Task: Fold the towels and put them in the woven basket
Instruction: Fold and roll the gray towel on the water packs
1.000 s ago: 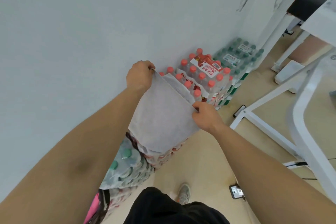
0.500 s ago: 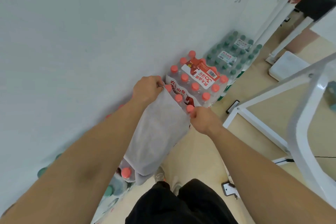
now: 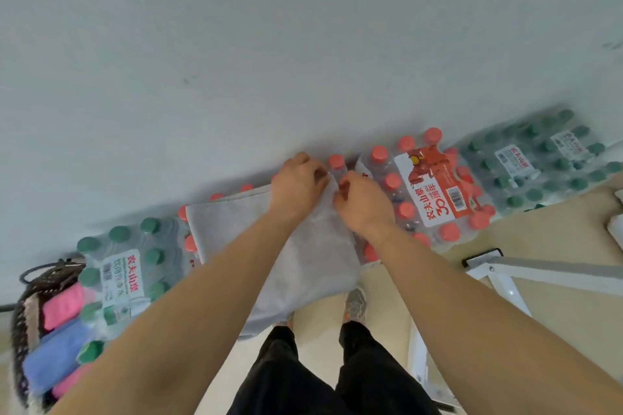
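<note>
Grey towel [image 3: 320, 259] sits mid-frame, draped flat over the bottle packs along the wall [image 3: 303, 44]. Its near part hangs off the front edge toward the person's legs. Looks doubled over, but the layer count is not clear.

Handling, by judgement: light, soft and floppy, with no stiffness, so it sags wherever it is unsupported. The cloth is grippy, not slippery, and nothing about it is fragile. Best hold is at corners or along the hemmed edge, two points spread apart to keep an edge straight. A single mid-cloth grab would bunch it.

Left hand [image 3: 298, 184] and right hand [image 3: 362, 202] are nearly touching at the towel's upper right corner, just right of centre. Both have fingers curled in, pinching the cloth edge between fingertips and thumb. Neither is spread flat.

Under the towel is a red-capped bottle pack [image 3: 435, 185], extending right. One green-capped pack [image 3: 124, 273] sits to the left and another [image 3: 539, 165] in the upper right.

Woven basket [image 3: 18, 330] is at lower left, well apart from the hands. It holds a folded pink towel [image 3: 64, 305] and a blue towel [image 3: 50, 357].

White table frame [image 3: 539, 271] is at the right and a shoe [image 3: 355, 303] at lower centre.
</note>
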A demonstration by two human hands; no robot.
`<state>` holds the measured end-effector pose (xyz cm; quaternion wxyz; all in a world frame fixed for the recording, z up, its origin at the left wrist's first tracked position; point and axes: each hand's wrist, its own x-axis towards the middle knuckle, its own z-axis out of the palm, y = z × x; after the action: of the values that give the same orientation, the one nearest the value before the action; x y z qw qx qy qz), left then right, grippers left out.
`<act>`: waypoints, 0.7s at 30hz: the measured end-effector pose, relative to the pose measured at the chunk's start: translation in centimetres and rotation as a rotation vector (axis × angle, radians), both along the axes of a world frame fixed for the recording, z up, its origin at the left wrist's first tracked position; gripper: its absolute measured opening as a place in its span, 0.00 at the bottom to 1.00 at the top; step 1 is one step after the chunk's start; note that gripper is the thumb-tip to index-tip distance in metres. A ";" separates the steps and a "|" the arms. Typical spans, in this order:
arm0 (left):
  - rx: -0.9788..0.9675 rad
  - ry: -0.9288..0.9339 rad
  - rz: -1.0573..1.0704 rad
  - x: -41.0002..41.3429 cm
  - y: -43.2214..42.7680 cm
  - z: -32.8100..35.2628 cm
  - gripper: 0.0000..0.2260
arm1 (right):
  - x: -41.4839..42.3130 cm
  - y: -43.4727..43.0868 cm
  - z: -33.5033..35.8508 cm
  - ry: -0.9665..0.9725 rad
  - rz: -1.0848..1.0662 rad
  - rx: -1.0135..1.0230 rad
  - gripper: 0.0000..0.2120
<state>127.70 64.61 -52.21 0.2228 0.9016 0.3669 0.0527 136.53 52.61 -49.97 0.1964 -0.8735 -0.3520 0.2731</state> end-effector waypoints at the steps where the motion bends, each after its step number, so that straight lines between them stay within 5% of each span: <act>1: 0.000 -0.011 0.011 0.1 -0.2 -0.1 0.05 | 0.4 0.3 -0.1 0.000 0.030 0.001 0.04; 16: 0.112 -0.011 0.007 1.2 -1.1 -0.5 0.05 | 2.5 1.8 -0.2 0.014 0.096 0.055 0.03; 21: 0.154 0.020 0.013 1.5 -1.1 -0.7 0.05 | 2.8 2.3 -0.7 0.040 0.127 0.064 0.15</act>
<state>129.21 63.50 -52.91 0.1488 0.9142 0.3697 0.0729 139.29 54.94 -50.69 0.2136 -0.8370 -0.4112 0.2910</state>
